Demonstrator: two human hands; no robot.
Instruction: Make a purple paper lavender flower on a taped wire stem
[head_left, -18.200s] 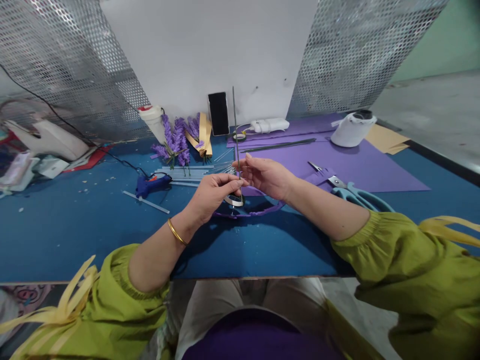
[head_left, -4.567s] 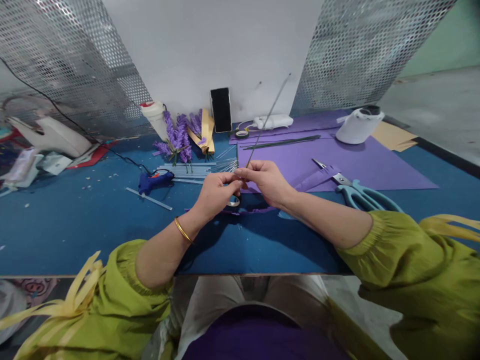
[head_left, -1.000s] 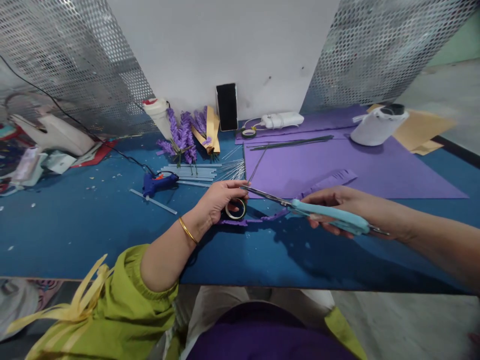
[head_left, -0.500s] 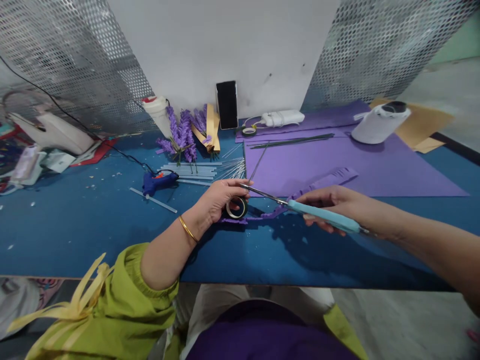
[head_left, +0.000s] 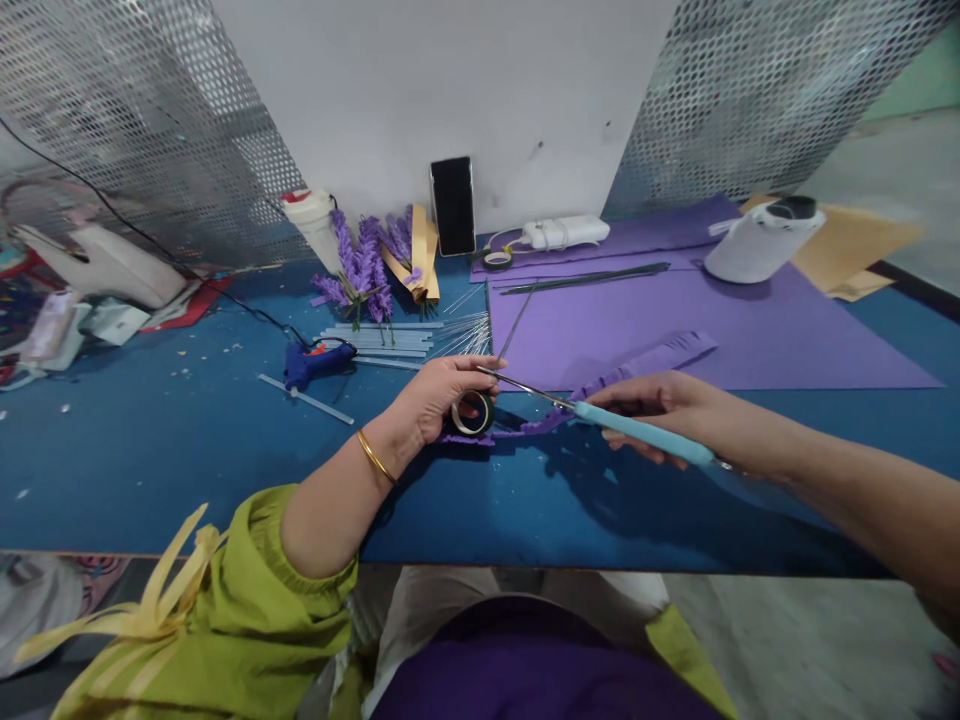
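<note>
My left hand [head_left: 442, 398] is closed, with a roll of dark green floral tape [head_left: 485, 425] around its lower fingers. Thumb and forefinger pinch near the base of a thin dark wire [head_left: 517, 325] that slants up over the purple sheet. My right hand [head_left: 667, 415] grips slim pliers with pale blue handles [head_left: 649, 432]. Their narrow metal tip reaches my left fingertips; whether the jaws are apart I cannot tell. A fringed purple strip [head_left: 645, 362] runs under the tool toward my left hand, its near end partly hidden.
Purple sheets [head_left: 787, 350] lie at the right, bearing dark stems [head_left: 585, 279] and a white cone-shaped spool [head_left: 757, 245]. Behind my left hand are glue sticks [head_left: 394, 340], loose wires [head_left: 469, 335], purple flowers [head_left: 367, 265] and a phone [head_left: 453, 207]. A blue glue gun [head_left: 315, 363] lies left.
The view has shifted very slightly. Both hands keep their holds, and the pliers' tip stays at my left fingertips.
</note>
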